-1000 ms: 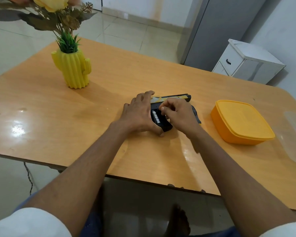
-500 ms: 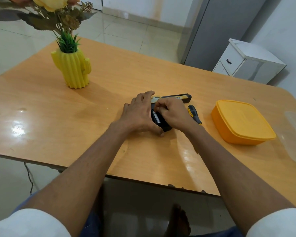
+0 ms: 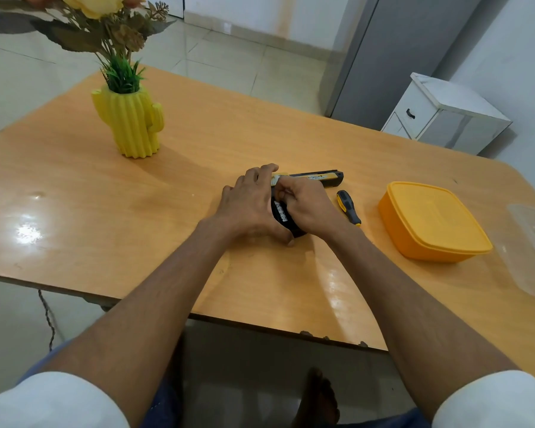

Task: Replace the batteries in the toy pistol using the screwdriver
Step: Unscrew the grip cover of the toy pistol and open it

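Observation:
A black and yellow toy pistol (image 3: 317, 178) lies on its side in the middle of the wooden table (image 3: 198, 156), barrel pointing right. My left hand (image 3: 250, 205) lies over its rear and grip, thumb against the grip's base. My right hand (image 3: 306, 203) has its fingers curled onto the grip, where a black battery (image 3: 281, 215) with white print shows between the hands. What the right fingertips pinch is hidden. The screwdriver (image 3: 348, 207), with a black and yellow handle, lies loose on the table just right of my right hand.
An orange lidded box (image 3: 430, 220) sits to the right, with a clear plastic container (image 3: 531, 248) at the table's right edge. A yellow cactus vase (image 3: 130, 122) with flowers stands at the back left. A white cabinet (image 3: 445, 115) is on the floor beyond.
My right hand has shifted left and up along the grip, uncovering the screwdriver on the table. The left hand and the pistol have stayed in place.

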